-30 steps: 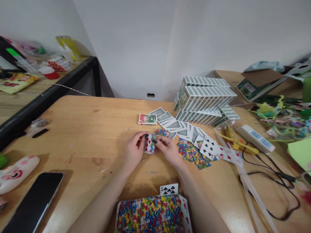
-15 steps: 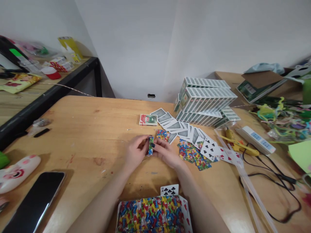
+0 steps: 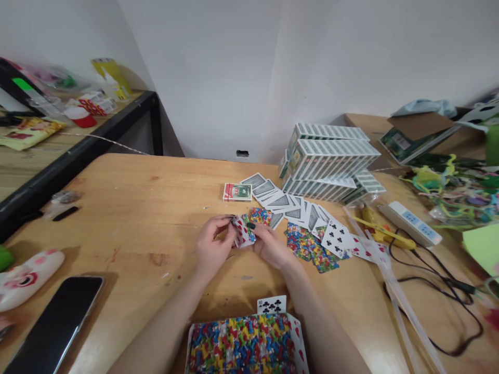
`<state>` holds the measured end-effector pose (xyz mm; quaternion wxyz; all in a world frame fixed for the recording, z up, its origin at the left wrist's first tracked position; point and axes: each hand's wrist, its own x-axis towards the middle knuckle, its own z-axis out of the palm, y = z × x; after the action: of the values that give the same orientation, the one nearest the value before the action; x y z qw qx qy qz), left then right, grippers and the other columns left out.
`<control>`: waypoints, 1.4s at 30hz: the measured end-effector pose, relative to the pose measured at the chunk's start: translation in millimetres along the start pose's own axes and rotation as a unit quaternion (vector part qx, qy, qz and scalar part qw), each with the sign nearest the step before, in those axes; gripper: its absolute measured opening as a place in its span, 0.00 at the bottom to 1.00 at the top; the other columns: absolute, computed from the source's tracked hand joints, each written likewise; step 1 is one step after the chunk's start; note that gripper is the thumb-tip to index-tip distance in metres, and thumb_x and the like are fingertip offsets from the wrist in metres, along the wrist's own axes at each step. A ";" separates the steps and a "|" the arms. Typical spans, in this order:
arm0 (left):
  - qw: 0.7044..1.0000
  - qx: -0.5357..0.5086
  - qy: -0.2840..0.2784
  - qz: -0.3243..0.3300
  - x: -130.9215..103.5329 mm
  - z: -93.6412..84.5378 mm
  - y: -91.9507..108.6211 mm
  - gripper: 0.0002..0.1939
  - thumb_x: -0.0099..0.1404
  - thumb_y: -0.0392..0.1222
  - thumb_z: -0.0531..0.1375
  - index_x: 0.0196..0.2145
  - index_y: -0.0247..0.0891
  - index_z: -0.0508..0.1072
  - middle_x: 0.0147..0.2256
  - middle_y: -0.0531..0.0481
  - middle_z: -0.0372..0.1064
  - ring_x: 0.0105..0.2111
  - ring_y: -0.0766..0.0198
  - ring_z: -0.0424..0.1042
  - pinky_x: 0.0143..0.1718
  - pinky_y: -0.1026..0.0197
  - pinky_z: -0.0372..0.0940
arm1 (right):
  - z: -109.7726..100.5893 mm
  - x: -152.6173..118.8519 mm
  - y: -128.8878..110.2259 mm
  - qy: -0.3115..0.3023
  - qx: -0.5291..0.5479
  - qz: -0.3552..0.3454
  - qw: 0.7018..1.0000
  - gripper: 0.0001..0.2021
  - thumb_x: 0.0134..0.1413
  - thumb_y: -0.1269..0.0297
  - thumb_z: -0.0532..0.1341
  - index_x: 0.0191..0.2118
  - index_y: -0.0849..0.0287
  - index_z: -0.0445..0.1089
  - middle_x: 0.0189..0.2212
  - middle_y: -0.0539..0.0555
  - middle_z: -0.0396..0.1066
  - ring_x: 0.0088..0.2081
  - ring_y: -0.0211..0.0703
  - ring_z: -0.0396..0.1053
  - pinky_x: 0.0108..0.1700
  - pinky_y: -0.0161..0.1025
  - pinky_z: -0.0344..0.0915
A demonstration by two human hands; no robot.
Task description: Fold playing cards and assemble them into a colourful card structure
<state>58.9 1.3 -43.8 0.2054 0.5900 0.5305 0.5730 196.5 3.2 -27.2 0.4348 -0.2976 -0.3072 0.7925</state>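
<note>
Over the middle of the table, my left hand (image 3: 213,245) and my right hand (image 3: 273,246) pinch a playing card (image 3: 242,232) between thumbs and fingers. Red hearts show on its left part and a multicoloured patterned surface on its right, so it looks bent or folded. Whether there is more than one card I cannot tell. Just behind my right fingers lies a patterned card (image 3: 262,215). Between my forearms, near the lower edge, sits a box-like piece covered in patterned cards (image 3: 243,340), with a ten of clubs (image 3: 272,305) sticking out behind it.
Grey-backed cards (image 3: 278,200) fan out beside a red-and-green card pack (image 3: 237,192). Loose patterned cards (image 3: 300,241) lie right of my hands. Further right are stacked card boxes (image 3: 335,158), a yellow glue gun (image 3: 390,236), a power strip (image 3: 411,223) and cables. A phone (image 3: 58,322) lies left.
The card in my hands has turned or opened, so its face with red hearts now shows where mostly the patterned side showed. My left hand has shifted slightly left.
</note>
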 end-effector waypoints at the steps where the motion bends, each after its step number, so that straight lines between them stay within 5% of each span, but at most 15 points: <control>1: 1.000 -0.002 0.007 -0.003 -0.1 0.1 -0.3 0.07 0.54 0.36 0.57 0.33 0.36 0.68 0.36 0.47 0.70 0.34 0.66 0.71 0.35 0.62 0.69 | 0.3 -0.2 -0.4 0.000 -0.005 0.004 1.000 0.08 0.48 0.61 0.57 0.32 0.59 0.68 0.26 0.50 0.72 0.31 0.41 0.70 0.34 0.39 0.66; 11: 0.993 0.017 0.101 -0.060 12.6 -4.4 0.6 0.07 0.56 0.38 0.57 0.34 0.36 0.66 0.35 0.47 0.68 0.35 0.66 0.70 0.36 0.62 0.67 | -3.5 1.2 -2.6 0.015 0.007 0.029 0.999 0.14 0.45 0.53 0.57 0.31 0.60 0.66 0.25 0.52 0.71 0.29 0.43 0.71 0.34 0.42 0.67; 24: 0.993 0.038 -0.092 0.058 4.6 -4.6 12.3 0.12 0.54 0.38 0.57 0.39 0.38 0.65 0.35 0.48 0.68 0.35 0.63 0.69 0.38 0.60 0.65 | -11.3 2.2 -17.9 0.133 0.108 -0.045 0.984 0.14 0.48 0.53 0.55 0.36 0.56 0.65 0.31 0.52 0.70 0.32 0.41 0.70 0.38 0.40 0.68; 33: 0.970 0.073 -0.193 0.129 8.4 -6.1 17.3 0.08 0.50 0.37 0.60 0.30 0.39 0.65 0.41 0.45 0.62 0.43 0.59 0.63 0.44 0.54 0.62 | -8.5 5.8 -4.5 0.126 -0.009 -0.101 0.987 0.12 0.43 0.58 0.61 0.36 0.53 0.64 0.32 0.48 0.69 0.29 0.39 0.70 0.29 0.36 0.67; 42: 0.964 0.081 -0.203 0.150 7.1 -6.8 18.8 0.05 0.51 0.35 0.59 0.28 0.38 0.65 0.47 0.44 0.59 0.48 0.56 0.61 0.48 0.53 0.59 | -4.7 3.7 -1.6 0.134 -0.159 -0.155 0.966 0.14 0.42 0.60 0.62 0.39 0.54 0.65 0.36 0.51 0.69 0.39 0.42 0.66 0.41 0.38 0.64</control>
<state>58.6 -1.7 -22.8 0.1722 0.7815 0.4281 0.4200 199.2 8.3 -29.8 0.5369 -0.4152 -0.4105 0.6089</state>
